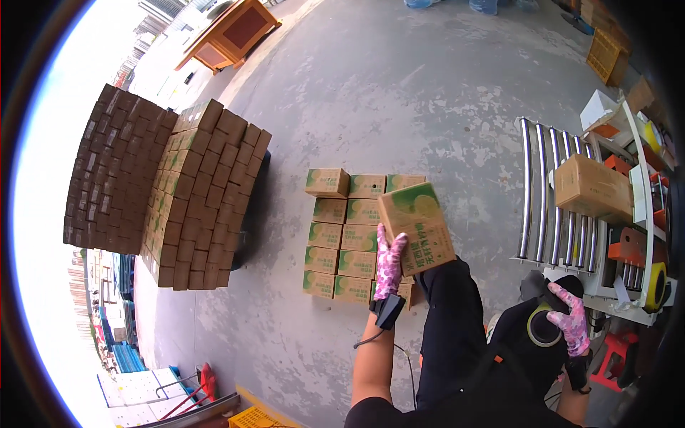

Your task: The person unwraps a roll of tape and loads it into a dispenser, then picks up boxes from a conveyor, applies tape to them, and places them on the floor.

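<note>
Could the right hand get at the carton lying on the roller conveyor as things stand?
Probably not freely: the right hand already holds a tape roll low by the leg. The carton on the roller conveyor lies uncovered, though, with nothing between.

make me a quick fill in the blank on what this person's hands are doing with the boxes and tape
1. The left hand holds up a cardboard ____ with a green print.
2. The right hand holds a roll of ____.
3. Both hands wear ____ patterned gloves.
4. One plain brown carton rests on the roller ____.

Missing words: box; tape; pink; conveyor
</note>
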Demonstrator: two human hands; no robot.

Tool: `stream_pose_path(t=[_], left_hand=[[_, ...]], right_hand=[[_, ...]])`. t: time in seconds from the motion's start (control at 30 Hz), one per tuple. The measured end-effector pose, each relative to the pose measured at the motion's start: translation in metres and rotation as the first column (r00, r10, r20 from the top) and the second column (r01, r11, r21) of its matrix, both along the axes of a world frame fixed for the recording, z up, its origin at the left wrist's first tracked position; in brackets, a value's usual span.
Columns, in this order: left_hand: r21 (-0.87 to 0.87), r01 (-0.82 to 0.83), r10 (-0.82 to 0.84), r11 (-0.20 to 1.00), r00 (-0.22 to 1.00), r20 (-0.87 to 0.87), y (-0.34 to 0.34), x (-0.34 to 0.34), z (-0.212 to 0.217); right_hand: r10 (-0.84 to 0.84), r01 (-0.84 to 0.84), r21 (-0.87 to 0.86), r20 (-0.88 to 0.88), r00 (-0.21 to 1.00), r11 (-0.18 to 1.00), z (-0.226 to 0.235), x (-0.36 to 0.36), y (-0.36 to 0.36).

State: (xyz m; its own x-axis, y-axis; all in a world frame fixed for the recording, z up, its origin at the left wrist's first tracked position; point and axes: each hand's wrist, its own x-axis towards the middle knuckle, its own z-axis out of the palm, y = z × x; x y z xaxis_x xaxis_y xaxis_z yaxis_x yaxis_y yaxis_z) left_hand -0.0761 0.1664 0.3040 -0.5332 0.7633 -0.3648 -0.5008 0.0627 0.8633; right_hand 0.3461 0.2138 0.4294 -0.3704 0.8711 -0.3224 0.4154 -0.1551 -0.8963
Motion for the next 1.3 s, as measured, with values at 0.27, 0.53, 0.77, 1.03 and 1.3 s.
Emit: stream_pose_path(t=[0.27, 0.53, 0.77, 1.03, 1.3], left_hand=[[-0.282, -0.641, 0.700, 0.714, 0.664, 0.263, -0.049, -0.233, -0.262], [-0.511, -0.560, 0.725, 0.653, 0.658, 0.205, -0.022, -0.370, -0.367], [-0.509, -0.541, 0.434, 0.670, 0.841, -0.322, -0.003, -0.385, -0.384], [0.205, 0.014, 0.107, 0.979, 0.817, -0.567, 0.183, -0.103, -0.130], [-0.443, 0.752, -0.267, 0.487, -0.355, -0.896, 0.287, 0.179, 0.113]], right_hand=[[-0.309, 0.234, -0.232, -0.377, 0.873, 0.944, -0.029, -0.120, 0.059], [-0.264, 0.184, -0.293, -0.261, 0.928, 0.938, -0.102, -0.219, 0.100], [-0.285, 0.211, -0.338, -0.188, 0.940, 0.917, -0.096, -0.232, 0.093], [-0.325, 0.196, -0.415, -0.269, 0.907, 0.888, -0.027, -0.182, 0.055], [-0.648, 0.613, -0.285, -0.556, 0.520, 0.737, 0.047, -0.050, -0.031]])
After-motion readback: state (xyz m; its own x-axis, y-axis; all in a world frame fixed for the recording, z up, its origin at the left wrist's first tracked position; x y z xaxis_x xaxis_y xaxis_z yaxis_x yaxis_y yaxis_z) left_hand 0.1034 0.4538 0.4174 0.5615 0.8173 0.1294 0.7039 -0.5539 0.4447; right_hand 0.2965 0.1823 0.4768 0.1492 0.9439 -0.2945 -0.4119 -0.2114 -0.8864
